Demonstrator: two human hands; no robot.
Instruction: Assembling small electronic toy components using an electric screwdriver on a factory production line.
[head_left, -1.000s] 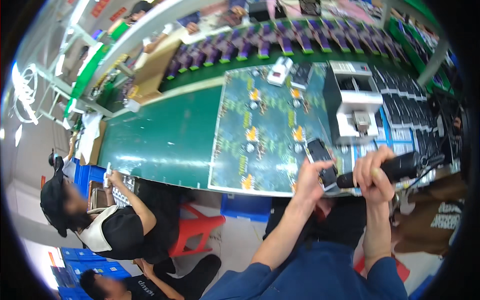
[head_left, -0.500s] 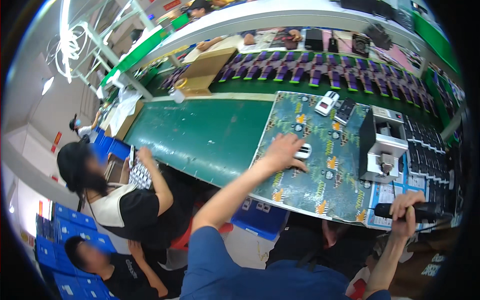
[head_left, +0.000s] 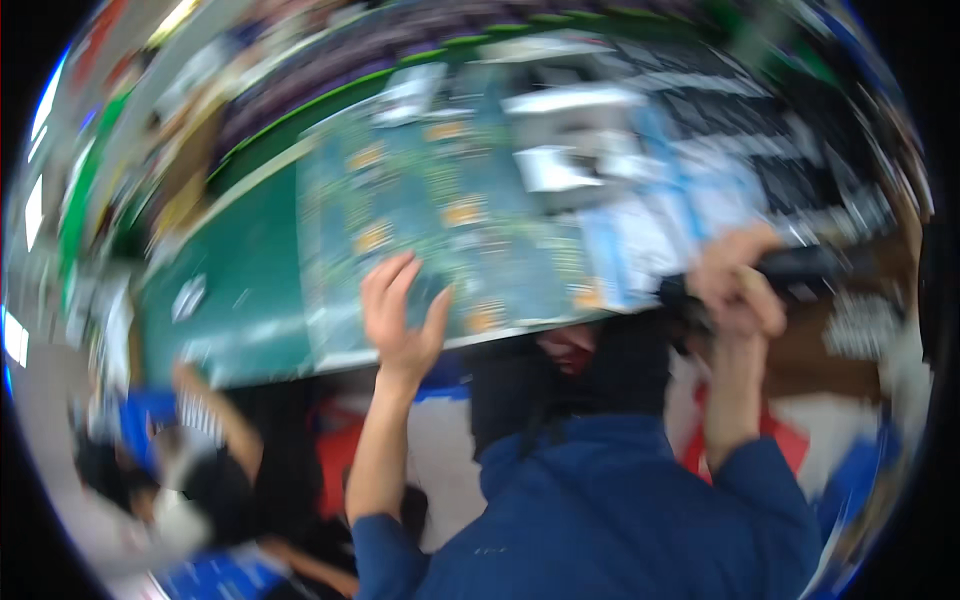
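The picture is smeared by motion. My left hand (head_left: 400,315) is over the near edge of the patterned mat (head_left: 400,200), fingers apart, nothing in it. My right hand (head_left: 738,280) is wrapped round a black cylindrical hand tool (head_left: 805,268) at the table's near right edge. On the green surface (head_left: 245,270) to the left lies a small white object (head_left: 188,298), apparently a toy car. A white toy car (head_left: 410,95) sits at the mat's far edge, with a blurred dark piece (head_left: 462,92) beside it.
A grey and white box-shaped fixture (head_left: 575,140) stands right of the mat. Rows of black parts (head_left: 710,110) lie beyond it. Purple and black pieces (head_left: 330,75) line the far belt. At the lower left another person's arm (head_left: 225,415) reaches toward the green surface.
The view has swung to the right. My left hand has come off the white toy car and back to the mat's near edge. A white object now lies on the green surface.
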